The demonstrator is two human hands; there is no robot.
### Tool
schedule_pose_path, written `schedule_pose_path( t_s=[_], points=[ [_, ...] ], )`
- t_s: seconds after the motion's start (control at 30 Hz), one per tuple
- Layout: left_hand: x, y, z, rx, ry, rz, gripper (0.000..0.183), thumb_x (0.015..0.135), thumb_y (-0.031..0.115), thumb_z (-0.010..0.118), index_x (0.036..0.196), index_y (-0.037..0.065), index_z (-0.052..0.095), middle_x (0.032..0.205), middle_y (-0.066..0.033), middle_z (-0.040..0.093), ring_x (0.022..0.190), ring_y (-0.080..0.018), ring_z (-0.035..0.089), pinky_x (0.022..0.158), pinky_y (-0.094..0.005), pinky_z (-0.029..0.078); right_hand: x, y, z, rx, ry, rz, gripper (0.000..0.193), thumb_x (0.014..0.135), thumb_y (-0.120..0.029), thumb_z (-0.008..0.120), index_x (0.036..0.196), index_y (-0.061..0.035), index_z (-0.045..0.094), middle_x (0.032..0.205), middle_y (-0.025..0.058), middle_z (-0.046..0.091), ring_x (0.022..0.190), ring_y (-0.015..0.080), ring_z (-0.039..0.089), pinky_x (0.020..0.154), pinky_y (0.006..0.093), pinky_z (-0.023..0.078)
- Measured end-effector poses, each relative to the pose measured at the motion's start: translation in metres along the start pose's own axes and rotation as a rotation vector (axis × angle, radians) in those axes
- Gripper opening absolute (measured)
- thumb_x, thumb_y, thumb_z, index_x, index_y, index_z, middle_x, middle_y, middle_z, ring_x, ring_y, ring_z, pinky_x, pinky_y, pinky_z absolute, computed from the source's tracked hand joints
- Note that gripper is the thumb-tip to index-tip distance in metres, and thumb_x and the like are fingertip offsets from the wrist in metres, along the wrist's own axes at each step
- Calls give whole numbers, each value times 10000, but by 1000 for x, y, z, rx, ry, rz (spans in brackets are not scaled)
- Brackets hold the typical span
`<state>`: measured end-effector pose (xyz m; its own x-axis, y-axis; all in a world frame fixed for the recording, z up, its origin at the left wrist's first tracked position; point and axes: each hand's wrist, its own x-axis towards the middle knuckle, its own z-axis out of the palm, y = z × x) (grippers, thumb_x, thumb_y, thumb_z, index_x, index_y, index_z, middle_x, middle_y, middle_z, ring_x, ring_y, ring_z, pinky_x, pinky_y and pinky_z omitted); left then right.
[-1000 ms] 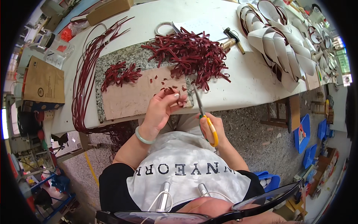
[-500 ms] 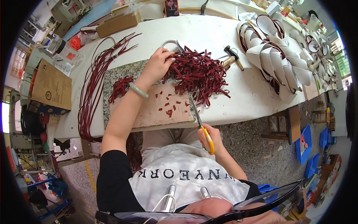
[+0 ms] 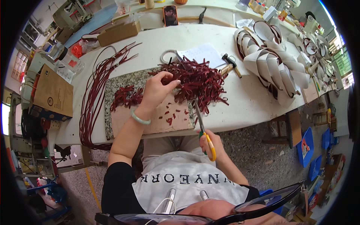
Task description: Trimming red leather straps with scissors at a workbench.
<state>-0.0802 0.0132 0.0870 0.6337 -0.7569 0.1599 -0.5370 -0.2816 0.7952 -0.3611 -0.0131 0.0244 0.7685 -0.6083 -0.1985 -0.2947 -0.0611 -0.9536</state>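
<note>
"Dark-red, narrow looped strips: where?"

"Heaped just right of the left hand, which has drawn back, suggesting its far reach is over."

"Its grip?"

"Curled (pinching anything, I cannot tell); the right hand wraps yellow-and-green-handled metal scissors."

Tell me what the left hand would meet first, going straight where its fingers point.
The left hand would probably meet the large heap of dark red strips first, though depth is unclear.
</note>
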Motion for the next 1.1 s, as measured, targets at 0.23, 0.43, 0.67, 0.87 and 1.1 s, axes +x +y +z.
schedule_pose_path(
  t_s=[0.23,0.43,0.67,0.87,1.1],
  points=[
    [-70,15,4,-757,-328,-326,153,785,106,754,870,47,641,704,33,588,590,-14,473,503,-172,344,21,-30,-3,-176,-125,8,650,927,-598,358,1234,-45,510,790,192,622,816,404,615,721,407,475],
    [-93,11,13,-846,-384,-414,182,781,109,762,888,28,639,755,20,613,649,-38,529,563,-183,408,16,-32,-1,-212,-142,15,622,927,-587,385,1194,-48,543,757,177,623,777,388,622,700,410,478],
    [-101,14,15,-866,-436,-413,186,811,142,734,939,41,643,721,28,580,577,-18,462,464,-169,309,10,-33,0,-196,-116,19,576,924,-564,423,1132,-51,583,682,136,606,688,338,624,654,382,480],
    [-104,3,21,-822,-372,-425,183,861,174,682,977,35,656,743,10,615,568,-20,442,491,-174,309,6,-31,0,-114,-81,14,499,933,-488,491,1092,-25,585,621,73,563,544,188,568,554,308,461],
    [-89,-10,25,-1432,-173,-565,238,903,218,623,1071,51,603,953,-58,665,855,-170,655,706,-275,553,-3,-14,-4,-50,-57,30,725,914,-647,322,1186,-8,530,655,6,530,566,98,525,543,242,437]
  ],
)
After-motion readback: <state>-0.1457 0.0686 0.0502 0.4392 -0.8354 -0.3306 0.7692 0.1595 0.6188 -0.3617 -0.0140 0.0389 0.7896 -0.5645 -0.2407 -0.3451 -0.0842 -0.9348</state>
